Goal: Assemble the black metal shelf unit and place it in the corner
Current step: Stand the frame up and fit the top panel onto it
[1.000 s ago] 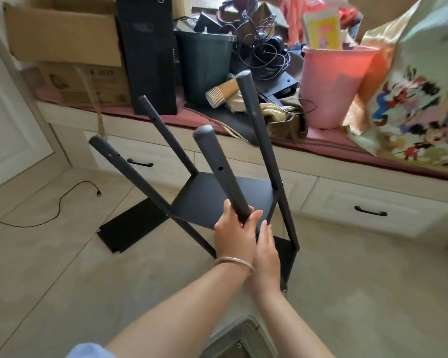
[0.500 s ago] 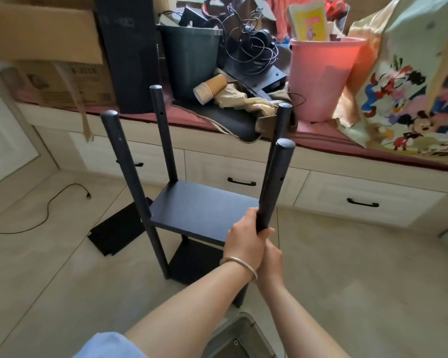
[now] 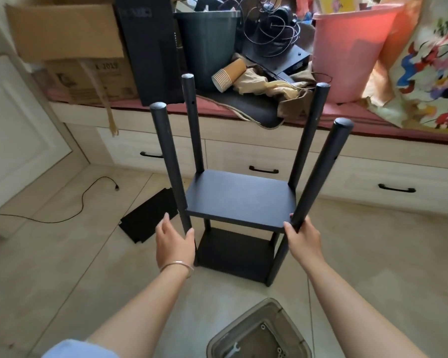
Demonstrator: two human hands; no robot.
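A: What is the biggest thing in the room?

B: The long window bench (image 3: pixel 243 140) with drawers, across the back. On its red cushion stand cardboard boxes (image 3: pixel 65 29), a dark bin (image 3: pixel 207 42), a pink bucket (image 3: pixel 352 52) and a cartoon-print bag (image 3: pixel 429 73). A stack of paper cups (image 3: pixel 228 74) lies on its side between the dark bin and the pink bucket.

A: And where is the shelf unit?

B: The black shelf unit (image 3: pixel 239 197) stands upright on the tiled floor (image 3: pixel 62 267), in front of the drawers, not in a corner. It has two boards fitted, one low and one in the middle. Four poles rise above the middle board, and their tops are free.

A: Is there another board?

B: Yes, a loose black panel (image 3: pixel 148 215) lies flat on the floor, to the left of the unit and near it.

A: What do the hands do?

B: The left hand (image 3: pixel 175 244) is wide, with the fingers straight, and the front-left pole (image 3: pixel 170 164) passes between thumb and fingers. The thumb touches the pole; a closed grip I do not see. The right hand (image 3: pixel 304 241) has its fingers curled around the bottom part of the front-right pole (image 3: pixel 318 177), at the level of the middle board.

A: Anything smaller?

B: A clear plastic tub (image 3: pixel 259 332) at the near edge, holding a small wrench (image 3: pixel 234 355) and some nuts. A black cable (image 3: pixel 88 192) lies on the floor at the left.
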